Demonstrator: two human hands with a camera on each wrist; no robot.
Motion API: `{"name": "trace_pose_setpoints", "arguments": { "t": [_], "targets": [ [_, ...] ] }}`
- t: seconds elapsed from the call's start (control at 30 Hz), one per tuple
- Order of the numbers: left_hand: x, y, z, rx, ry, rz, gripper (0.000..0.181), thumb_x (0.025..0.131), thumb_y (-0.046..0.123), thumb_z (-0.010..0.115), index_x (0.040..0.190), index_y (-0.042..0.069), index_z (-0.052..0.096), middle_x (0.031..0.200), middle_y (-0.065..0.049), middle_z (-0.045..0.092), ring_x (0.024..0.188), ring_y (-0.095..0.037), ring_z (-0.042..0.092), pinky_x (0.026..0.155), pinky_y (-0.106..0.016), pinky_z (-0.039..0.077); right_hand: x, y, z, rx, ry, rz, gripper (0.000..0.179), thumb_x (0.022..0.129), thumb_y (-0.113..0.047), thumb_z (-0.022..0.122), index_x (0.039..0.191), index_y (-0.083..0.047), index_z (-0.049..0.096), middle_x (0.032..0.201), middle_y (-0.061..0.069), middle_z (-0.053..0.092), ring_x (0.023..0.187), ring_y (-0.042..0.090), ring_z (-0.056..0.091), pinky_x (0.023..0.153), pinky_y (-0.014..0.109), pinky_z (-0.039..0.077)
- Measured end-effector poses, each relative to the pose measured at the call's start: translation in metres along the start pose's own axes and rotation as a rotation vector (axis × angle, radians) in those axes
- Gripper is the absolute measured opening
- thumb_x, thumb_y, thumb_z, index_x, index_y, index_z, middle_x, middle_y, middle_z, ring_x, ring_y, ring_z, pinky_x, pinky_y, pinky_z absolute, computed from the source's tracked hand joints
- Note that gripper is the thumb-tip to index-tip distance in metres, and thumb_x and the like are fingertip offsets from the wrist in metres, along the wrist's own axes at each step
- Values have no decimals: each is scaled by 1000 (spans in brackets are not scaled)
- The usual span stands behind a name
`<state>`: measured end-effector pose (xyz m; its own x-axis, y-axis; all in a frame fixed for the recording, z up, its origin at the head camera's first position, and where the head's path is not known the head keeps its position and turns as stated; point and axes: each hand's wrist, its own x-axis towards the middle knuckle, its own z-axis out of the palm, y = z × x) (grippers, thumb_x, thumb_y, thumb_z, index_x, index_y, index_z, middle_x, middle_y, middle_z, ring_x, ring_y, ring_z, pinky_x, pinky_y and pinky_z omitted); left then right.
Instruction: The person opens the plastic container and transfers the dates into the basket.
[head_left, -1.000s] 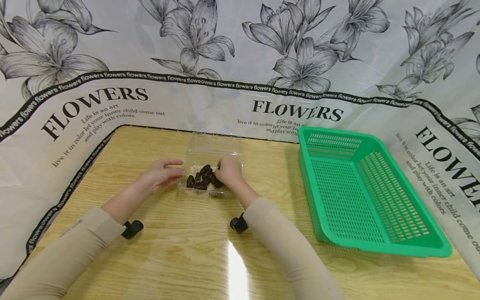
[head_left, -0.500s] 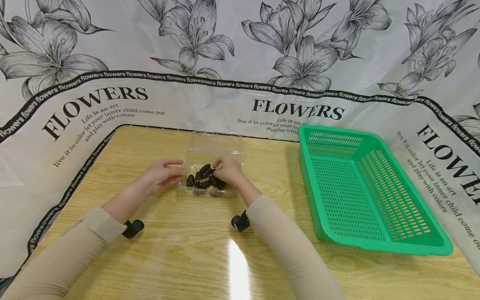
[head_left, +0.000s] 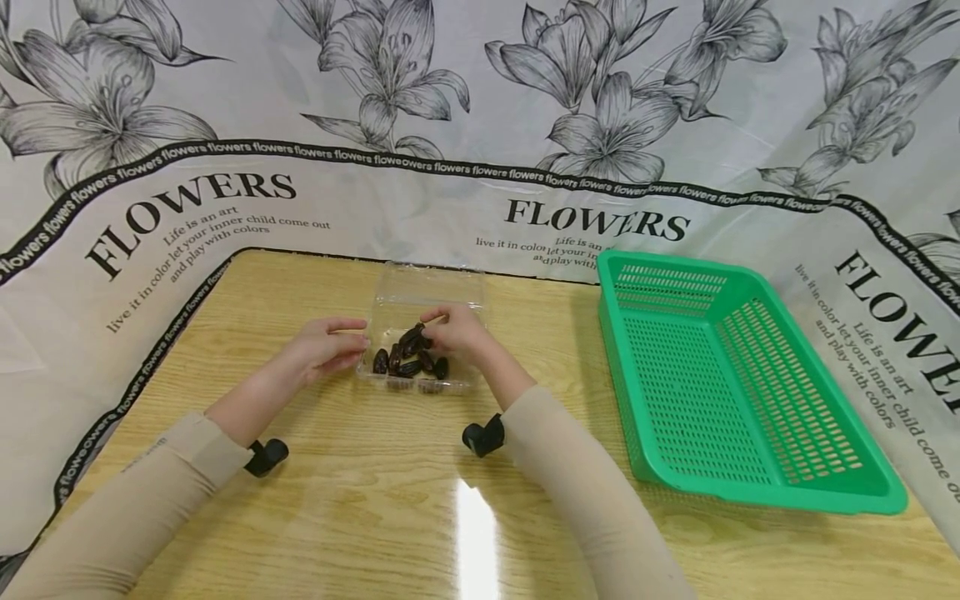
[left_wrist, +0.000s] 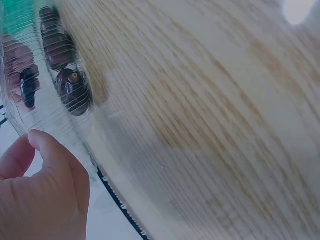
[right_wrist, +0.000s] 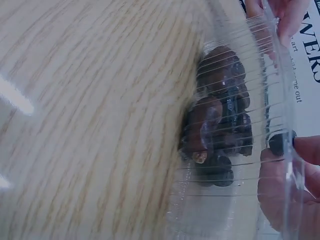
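A clear plastic clamshell box (head_left: 468,385) lies with its lid (head_left: 429,286) flipped back toward the curtain. Several dark, glossy dates (head_left: 395,358) are in its base. At the box's left side, my left hand (head_left: 322,348) pinches the rim between thumb and forefinger, as the left wrist view shows. Over the base, my right hand (head_left: 459,332) holds one date (right_wrist: 280,143) between thumb and fingers. Through the ribbed wall in the left wrist view, that held date (left_wrist: 28,87) appears above the others.
A green perforated basket (head_left: 697,400) stands on the wooden table (head_left: 360,500) to the right. Behind the table hangs a white curtain (head_left: 435,208) with flower prints. Black wrist-camera mounts stick out below both wrists.
My right hand has shifted slightly up and away from the box's front right, uncovering a date there. A date now shows in its fingers. My left hand stays at the rim.
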<state>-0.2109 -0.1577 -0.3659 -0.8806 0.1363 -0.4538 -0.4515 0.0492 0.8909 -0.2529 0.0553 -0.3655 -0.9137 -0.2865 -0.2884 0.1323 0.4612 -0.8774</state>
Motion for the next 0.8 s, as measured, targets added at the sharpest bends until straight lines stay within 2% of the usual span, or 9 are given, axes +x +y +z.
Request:
{"name": "trace_pose_setpoints", "arguments": {
  "t": [0.07,0.17,0.3,0.43,0.57,0.73,0.8],
  "targets": [
    [0,0,0,-1,0,2,55,92,3,57,142,0,35,87,2,60,75,-5,62,68,-16,53,-1,-3,-1,51,-11,22,28,91,0,57,119,1,59,95,12,58,60,14,50,60,28,49],
    [-1,1,0,-6,-2,2,55,92,2,57,142,-1,35,86,2,61,73,-5,62,66,-16,53,-3,-6,-4,90,-18,46,29,91,0,57,120,0,59,101,12,58,64,14,52,73,35,53],
    [-2,2,1,-17,-11,-1,55,92,2,57,142,-1,34,88,0,62,73,-5,62,67,-16,53,-4,-10,-7,126,-25,64,31,91,0,57,122,-1,59,113,15,57,74,17,54,86,41,51],
    [-2,2,1,-20,-14,-8,56,92,3,57,142,-1,34,90,0,62,74,-5,62,67,-16,53,-6,-16,-10,195,-33,79,32,91,1,56,123,1,57,104,10,57,69,13,52,91,42,48],
    [-4,4,1,-24,-15,-12,55,92,2,56,142,-1,33,90,0,62,74,-5,62,67,-16,53,-7,-21,-12,251,-33,97,32,91,2,55,123,3,56,93,6,56,62,10,51,94,43,46],
    [-4,4,2,-29,-12,-18,55,92,2,56,142,-1,33,88,0,63,72,-5,62,65,-15,53,-8,-27,-17,285,-31,99,30,91,3,56,121,2,59,103,14,62,70,14,58,90,39,50],
    [-4,4,2,-30,-12,-21,55,92,2,56,142,-1,33,86,1,63,71,-5,62,64,-15,53,-2,-22,-20,314,-52,81,28,89,1,60,117,0,61,104,16,63,74,17,61,83,35,53]
  ]
}}
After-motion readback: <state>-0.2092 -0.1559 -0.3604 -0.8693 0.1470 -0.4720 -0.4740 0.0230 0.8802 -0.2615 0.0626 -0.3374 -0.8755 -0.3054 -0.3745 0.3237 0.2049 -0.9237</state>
